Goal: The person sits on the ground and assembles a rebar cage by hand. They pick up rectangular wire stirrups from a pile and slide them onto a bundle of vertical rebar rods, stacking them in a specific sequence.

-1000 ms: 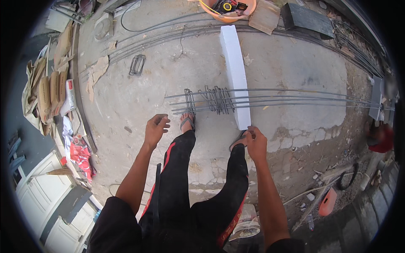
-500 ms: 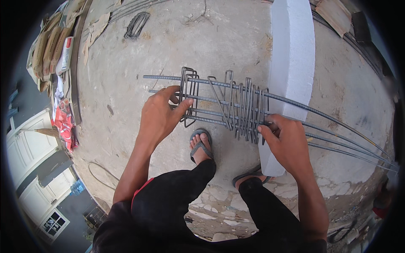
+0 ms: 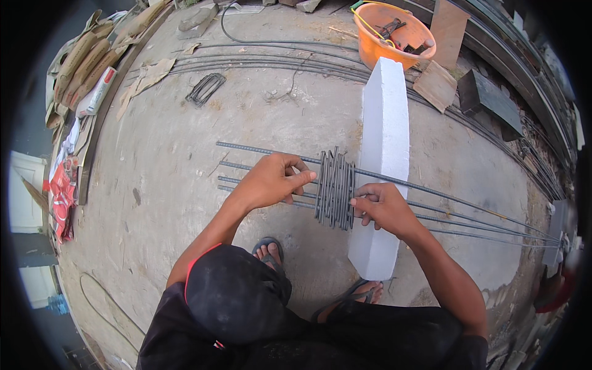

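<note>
Nearest the camera are the person's dark-clad knees and two sandalled feet [image 3: 268,250] planted on the concrete floor [image 3: 160,185]. Just beyond them, the left hand [image 3: 271,180] is curled around the long steel rods [image 3: 456,206], its fingers closed on one of them right beside the stirrups [image 3: 335,187], a tight pack of bent steel loops threaded over the rods. The right hand [image 3: 379,206] is on the other side of the pack, fingers folded against the loops and over a rod, thumb pressing the nearest stirrup. The rods run from the left across a long white block [image 3: 385,148], which lies under them and lifts them off the floor; its near end stands between the right forearm and the right foot. Farther out, a spare flat stirrup [image 3: 205,89] lies alone on the concrete, and more long bars [image 3: 271,61] curve along the ground behind it. At the far edge sit an orange tub [image 3: 391,34] with tools in it, wooden boards [image 3: 445,24] and a dark block [image 3: 490,102]. Paper sacks [image 3: 80,61] and scraps pile along the left rim.
</note>
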`<state>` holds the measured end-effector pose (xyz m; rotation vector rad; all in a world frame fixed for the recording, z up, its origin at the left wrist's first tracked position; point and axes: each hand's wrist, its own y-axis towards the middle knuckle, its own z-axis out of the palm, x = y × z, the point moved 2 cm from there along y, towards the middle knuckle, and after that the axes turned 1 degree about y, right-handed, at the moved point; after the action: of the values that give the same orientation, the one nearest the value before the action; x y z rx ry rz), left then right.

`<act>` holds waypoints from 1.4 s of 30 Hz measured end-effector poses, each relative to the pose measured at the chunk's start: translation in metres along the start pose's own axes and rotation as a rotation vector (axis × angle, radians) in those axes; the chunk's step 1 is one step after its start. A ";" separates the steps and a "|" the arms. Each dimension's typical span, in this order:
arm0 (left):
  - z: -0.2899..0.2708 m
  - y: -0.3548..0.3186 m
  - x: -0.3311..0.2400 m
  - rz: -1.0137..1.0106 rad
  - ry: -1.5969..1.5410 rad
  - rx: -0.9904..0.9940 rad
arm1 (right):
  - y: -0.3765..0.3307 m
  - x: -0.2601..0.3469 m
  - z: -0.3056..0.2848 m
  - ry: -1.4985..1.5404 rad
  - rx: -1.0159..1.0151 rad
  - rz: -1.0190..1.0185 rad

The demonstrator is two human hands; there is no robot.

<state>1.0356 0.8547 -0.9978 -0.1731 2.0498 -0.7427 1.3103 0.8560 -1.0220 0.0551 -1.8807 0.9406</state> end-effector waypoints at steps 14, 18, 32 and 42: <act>0.031 0.106 -0.010 0.409 0.551 0.258 | -0.037 0.001 0.048 -0.612 0.377 -0.234; 0.042 0.102 -0.001 0.629 0.295 -0.131 | -0.037 -0.052 0.090 -0.613 0.265 -0.480; -0.030 -0.043 0.118 0.456 -0.581 0.258 | -0.026 -0.005 -0.013 0.099 -0.183 0.031; 0.072 0.027 0.212 -0.125 -1.209 -0.089 | -0.032 0.000 -0.074 -0.237 -0.675 -0.056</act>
<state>0.9775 0.7620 -1.1947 -0.6300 0.9132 -0.4237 1.3796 0.8806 -0.9884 -0.1937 -2.3157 0.2307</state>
